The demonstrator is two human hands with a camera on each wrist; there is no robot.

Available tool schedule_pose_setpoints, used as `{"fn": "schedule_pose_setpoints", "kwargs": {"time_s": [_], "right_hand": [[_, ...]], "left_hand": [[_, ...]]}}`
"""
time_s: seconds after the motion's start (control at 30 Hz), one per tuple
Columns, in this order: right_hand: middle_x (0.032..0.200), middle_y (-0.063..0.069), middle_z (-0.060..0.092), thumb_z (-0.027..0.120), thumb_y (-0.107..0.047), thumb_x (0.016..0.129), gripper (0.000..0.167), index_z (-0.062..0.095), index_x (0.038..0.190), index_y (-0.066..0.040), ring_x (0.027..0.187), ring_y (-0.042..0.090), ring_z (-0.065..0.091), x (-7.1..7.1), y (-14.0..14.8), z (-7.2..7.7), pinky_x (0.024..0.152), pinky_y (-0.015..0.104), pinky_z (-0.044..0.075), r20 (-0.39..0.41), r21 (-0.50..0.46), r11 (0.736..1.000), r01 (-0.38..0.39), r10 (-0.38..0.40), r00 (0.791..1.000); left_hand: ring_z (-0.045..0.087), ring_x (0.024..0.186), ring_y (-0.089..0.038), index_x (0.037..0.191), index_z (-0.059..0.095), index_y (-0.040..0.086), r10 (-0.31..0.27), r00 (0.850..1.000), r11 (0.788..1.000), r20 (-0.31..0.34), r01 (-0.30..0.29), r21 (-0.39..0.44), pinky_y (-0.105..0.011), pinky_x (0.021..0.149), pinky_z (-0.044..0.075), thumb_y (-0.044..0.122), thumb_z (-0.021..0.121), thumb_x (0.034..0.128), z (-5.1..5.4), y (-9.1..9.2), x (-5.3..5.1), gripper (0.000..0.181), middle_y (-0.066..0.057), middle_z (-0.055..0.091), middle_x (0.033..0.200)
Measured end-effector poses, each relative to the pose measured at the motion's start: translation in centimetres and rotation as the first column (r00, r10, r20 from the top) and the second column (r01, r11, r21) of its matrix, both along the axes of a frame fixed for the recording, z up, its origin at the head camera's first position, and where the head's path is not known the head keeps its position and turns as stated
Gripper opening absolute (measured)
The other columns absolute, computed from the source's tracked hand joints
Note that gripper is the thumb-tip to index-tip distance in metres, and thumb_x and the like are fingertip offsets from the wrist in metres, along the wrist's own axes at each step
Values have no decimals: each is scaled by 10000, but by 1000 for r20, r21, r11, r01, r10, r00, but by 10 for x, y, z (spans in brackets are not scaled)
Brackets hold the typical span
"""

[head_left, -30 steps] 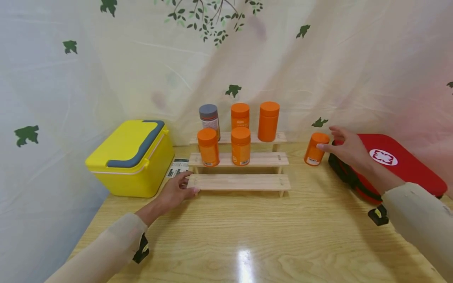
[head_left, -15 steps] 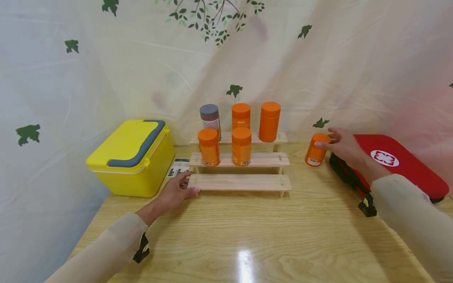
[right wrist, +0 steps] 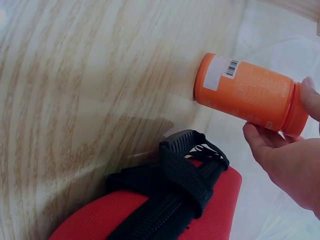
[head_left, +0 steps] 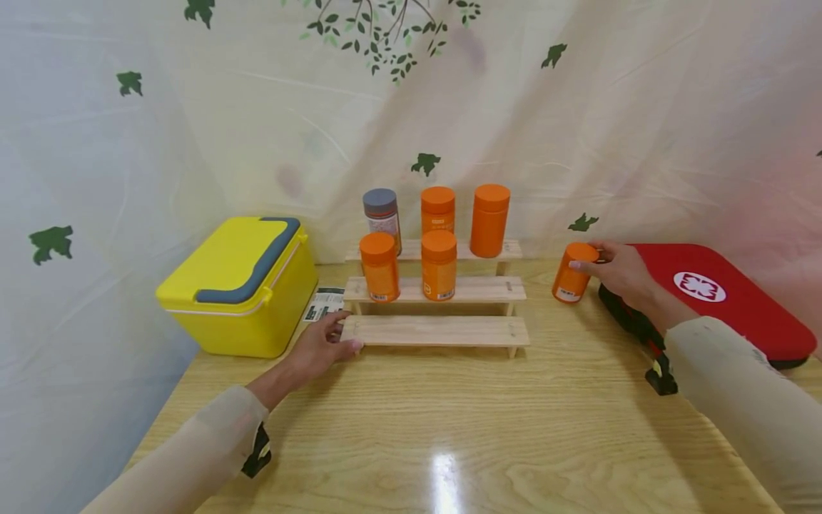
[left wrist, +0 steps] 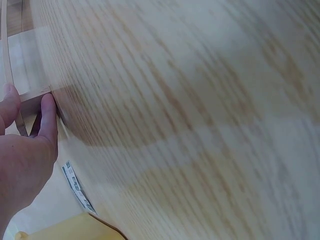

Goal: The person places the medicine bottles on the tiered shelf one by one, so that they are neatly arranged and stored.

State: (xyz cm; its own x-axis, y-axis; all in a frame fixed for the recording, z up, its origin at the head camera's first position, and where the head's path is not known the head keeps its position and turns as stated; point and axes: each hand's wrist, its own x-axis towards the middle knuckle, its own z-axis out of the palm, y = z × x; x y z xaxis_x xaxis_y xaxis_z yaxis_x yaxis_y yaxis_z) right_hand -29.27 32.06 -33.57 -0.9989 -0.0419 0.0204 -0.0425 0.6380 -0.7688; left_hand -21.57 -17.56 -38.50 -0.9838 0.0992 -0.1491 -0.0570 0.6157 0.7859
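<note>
At the left end of a three-step wooden rack [head_left: 437,331], my left hand [head_left: 315,350] grips the lowest step. In the left wrist view that hand [left wrist: 25,160] has thumb and fingers around the step's end and leg. To the right of the rack, an orange bottle [head_left: 573,275] stands on the table, and my right hand [head_left: 621,271] holds it near its lid. Seen from the right wrist, the thumb lies on the lid of the bottle [right wrist: 245,92] and the fingers lie along its opposite side. Part of the right hand is cut off there.
Two orange bottles [head_left: 439,268] stand on the middle step. The top step bears a grey-lidded bottle [head_left: 382,214] and two more orange ones [head_left: 490,221]. A yellow box [head_left: 237,289] is at left, a red first-aid bag [head_left: 726,293] at right. A printed paper [head_left: 323,305] lies beside the box.
My right hand has moved slightly left and closed in around the orange bottle. The left hand stays at the rack.
</note>
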Motion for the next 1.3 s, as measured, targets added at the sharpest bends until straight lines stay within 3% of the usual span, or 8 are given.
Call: {"fn": "schedule_pose_setpoints", "kwargs": {"time_s": [0.3,0.37,0.5,0.63,0.87,1.0,1.13,1.3], "right_hand": [[1365,342,414,595,-414,942,771,300,1450,86,1150,454,409,3,-1,-4,978,543,369,-45,44,999,8,-6,999],[1345,332,443,603,-405,939,750,330,1440,82,1128,437,431,5,-1,-5,944,491,396,-62,46,999,11,-9,998],[1331,302,492,631,-399,923,730,377,1431,59,1094,381,478,11,-3,-1,848,268,421,-89,31,999,23,-20,996],[1331,267,519,633,-435,911,730,400,1440,11,1086,329,503,22,-3,11,765,141,406,-112,13,1000,18,-17,994],[1301,218,562,631,-512,881,726,456,1427,-68,1101,299,535,45,-6,34,786,153,399,-118,35,999,16,-11,993],[1286,192,577,641,-513,872,704,481,1414,-92,1040,203,555,55,-8,45,765,126,408,-123,43,999,18,-12,992],[1280,162,572,649,-500,871,684,483,1416,-122,964,92,555,62,-13,55,756,122,428,-112,28,1000,0,3,994],[1248,107,581,664,-459,876,643,496,1399,-126,953,93,567,66,-28,66,776,128,436,-115,-2,999,-44,44,992]], "left_hand": [[535,1045,-272,1442,414,105,0,1000,1000,3,0,5,-371,876,470,215,718,868,1,1,0,659,-146,588,1221],[534,1038,-270,1440,416,100,-2,1000,1000,0,2,5,-367,868,470,217,718,868,1,1,1,656,-148,588,1213],[529,1023,-262,1433,422,89,-6,1000,1000,-4,6,9,-346,840,468,223,715,870,1,0,1,649,-148,589,1195],[530,1011,-255,1432,423,88,-4,1000,1000,-6,4,17,-327,822,463,212,714,871,0,0,1,644,-144,594,1185],[546,999,-251,1432,417,71,-16,1000,999,-12,17,29,-326,815,477,216,715,871,0,-1,2,651,-156,601,1190],[550,1010,-257,1434,416,71,-14,1000,1000,-11,15,24,-342,836,482,216,713,873,0,-1,2,651,-158,600,1202],[545,1018,-264,1441,411,83,-10,1000,1000,-3,10,16,-344,844,476,219,716,871,1,-1,1,661,-154,597,1207],[544,1019,-266,1448,406,106,-3,1000,1000,9,3,13,-348,854,476,223,720,867,1,1,1,670,-141,596,1210]]}}
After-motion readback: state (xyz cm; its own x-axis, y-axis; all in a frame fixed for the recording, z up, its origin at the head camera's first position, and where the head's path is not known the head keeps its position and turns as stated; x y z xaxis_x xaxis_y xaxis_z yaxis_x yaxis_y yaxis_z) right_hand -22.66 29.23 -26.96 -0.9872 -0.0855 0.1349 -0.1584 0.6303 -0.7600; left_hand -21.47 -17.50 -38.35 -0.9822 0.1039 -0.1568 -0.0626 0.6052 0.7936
